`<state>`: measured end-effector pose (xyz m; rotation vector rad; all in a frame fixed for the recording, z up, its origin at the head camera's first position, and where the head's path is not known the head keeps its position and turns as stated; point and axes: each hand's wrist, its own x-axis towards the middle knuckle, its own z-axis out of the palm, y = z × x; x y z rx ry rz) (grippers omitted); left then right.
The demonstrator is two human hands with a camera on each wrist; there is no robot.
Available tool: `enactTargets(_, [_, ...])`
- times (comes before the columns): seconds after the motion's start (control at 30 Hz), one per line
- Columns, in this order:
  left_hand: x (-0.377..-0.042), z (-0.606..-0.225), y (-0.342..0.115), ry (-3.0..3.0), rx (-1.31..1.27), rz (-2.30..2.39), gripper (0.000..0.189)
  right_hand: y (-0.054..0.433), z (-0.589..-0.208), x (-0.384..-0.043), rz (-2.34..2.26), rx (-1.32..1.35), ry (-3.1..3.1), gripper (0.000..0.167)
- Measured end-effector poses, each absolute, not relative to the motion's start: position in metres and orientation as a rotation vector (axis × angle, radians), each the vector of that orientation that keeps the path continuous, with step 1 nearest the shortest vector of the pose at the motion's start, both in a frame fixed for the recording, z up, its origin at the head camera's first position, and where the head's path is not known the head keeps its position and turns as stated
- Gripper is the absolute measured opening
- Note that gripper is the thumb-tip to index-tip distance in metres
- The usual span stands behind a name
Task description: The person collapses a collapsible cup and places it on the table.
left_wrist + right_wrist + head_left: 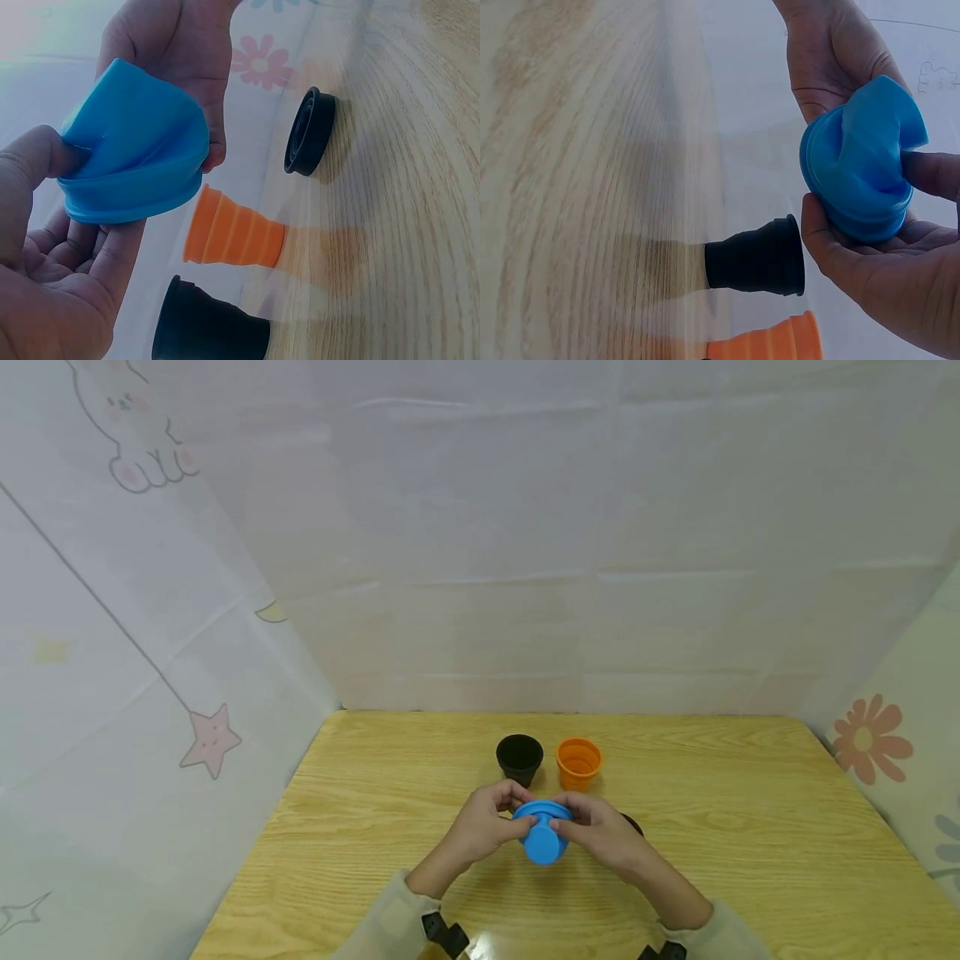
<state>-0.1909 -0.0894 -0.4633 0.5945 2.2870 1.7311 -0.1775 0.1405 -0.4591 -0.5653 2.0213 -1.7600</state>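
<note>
A soft blue collapsible cup [545, 842] is held above the table between both hands, its base toward the person. Its side wall is dented and creased where the thumbs press, as the left wrist view shows on the blue wall [142, 127]. My left hand [486, 822] pinches one side, thumb on the wall and fingers under the rim. My right hand [603, 835] grips the opposite side in the same way. Beyond the hands stand a black cup [519, 755] and an orange cup [578, 762], both extended and upright with mouths up.
A flattened black cup [311, 131] lies on the table to the right, mostly hidden behind the right hand in the head view. The wooden table [375, 793] meets a pale patterned cloth [480, 568] at its back edge.
</note>
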Motion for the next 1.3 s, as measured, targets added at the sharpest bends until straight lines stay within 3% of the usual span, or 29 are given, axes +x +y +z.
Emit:
enactTargets(0.87, [-0.193, -0.467, -0.097, 2.372, 0.684, 1.686, 0.015, 0.133, -0.467, -0.174, -1.668, -0.568, 2.343, 0.031])
enactTargets(1.3, [-0.192, -0.463, -0.098, 1.973, 0.682, 1.866, 0.046, 0.127, -0.472, -0.168, -1.756, -0.492, 2.438, 0.038])
